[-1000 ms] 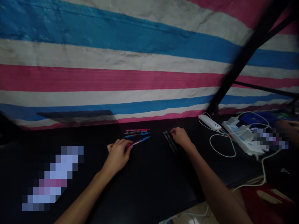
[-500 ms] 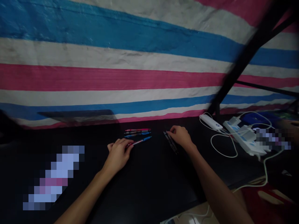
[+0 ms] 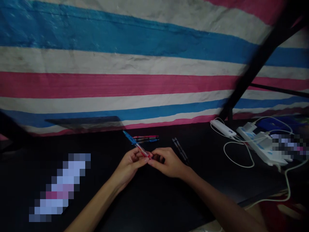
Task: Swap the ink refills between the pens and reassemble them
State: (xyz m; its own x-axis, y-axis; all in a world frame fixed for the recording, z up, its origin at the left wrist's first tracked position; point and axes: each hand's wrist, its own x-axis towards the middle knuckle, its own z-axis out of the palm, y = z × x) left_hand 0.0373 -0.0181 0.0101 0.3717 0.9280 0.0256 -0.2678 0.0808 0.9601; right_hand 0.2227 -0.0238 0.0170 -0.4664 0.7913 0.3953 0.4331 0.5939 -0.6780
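A pen (image 3: 136, 145) with a blue upper end, a clear barrel and a red lower end is held tilted above the black table. My left hand (image 3: 129, 165) grips it around the barrel, fingers closed. At the red end, the thumb and fingertips of my right hand (image 3: 169, 162) are pinched together on the pen. Just behind the hands lies a small row of pens (image 3: 146, 139), red, dark and blue, partly covered by the held pen. Two dark pens (image 3: 180, 150) lie side by side at a slant, beyond my right wrist.
A white power strip (image 3: 263, 149) with plugs and cables sits on the right of the table, beside a white oblong device (image 3: 222, 128). A blurred-out object (image 3: 63, 185) lies at left. Behind hangs a striped sheet (image 3: 145, 85), with a dark slanted bar (image 3: 256, 64) at right.
My left hand has lifted the blue-and-red pen off the table and turned its blue end up and leftward. My right hand has left the dark pens and moved left onto the red end.
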